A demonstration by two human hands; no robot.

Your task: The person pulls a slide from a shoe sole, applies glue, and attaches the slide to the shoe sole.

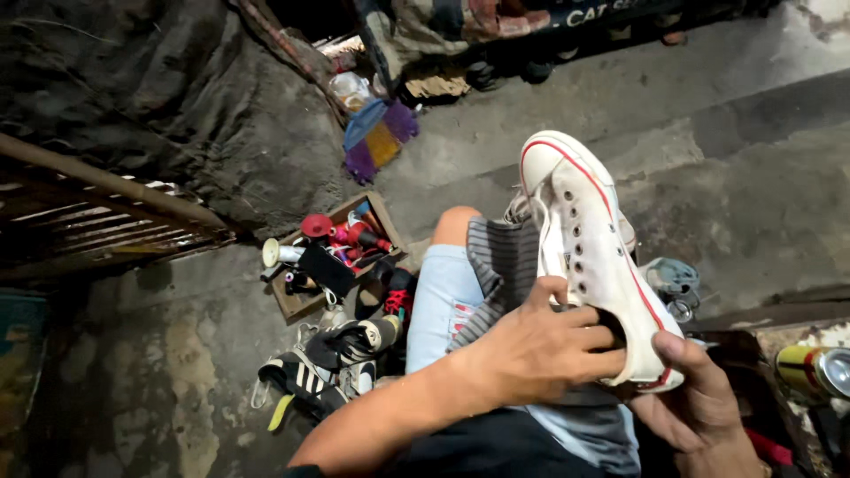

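A white canvas sneaker (589, 239) with a red stripe along its sole lies across my lap, toe pointing away from me. My left hand (531, 350) grips its side, with the fingers tucked into the shoe's opening. My right hand (695, 403) holds the heel from below, thumb pressed on the heel's edge. A grey striped cloth (500, 265) is draped over my knee under the shoe. I wear light blue shorts (443, 296).
A shallow wooden box (301, 305) of red tools and bottles sits on the concrete floor to my left. Dark shoes (328, 363) lie beside it. A yellow can (815, 370) rests at the right edge. A colourful brush (376, 137) lies farther off.
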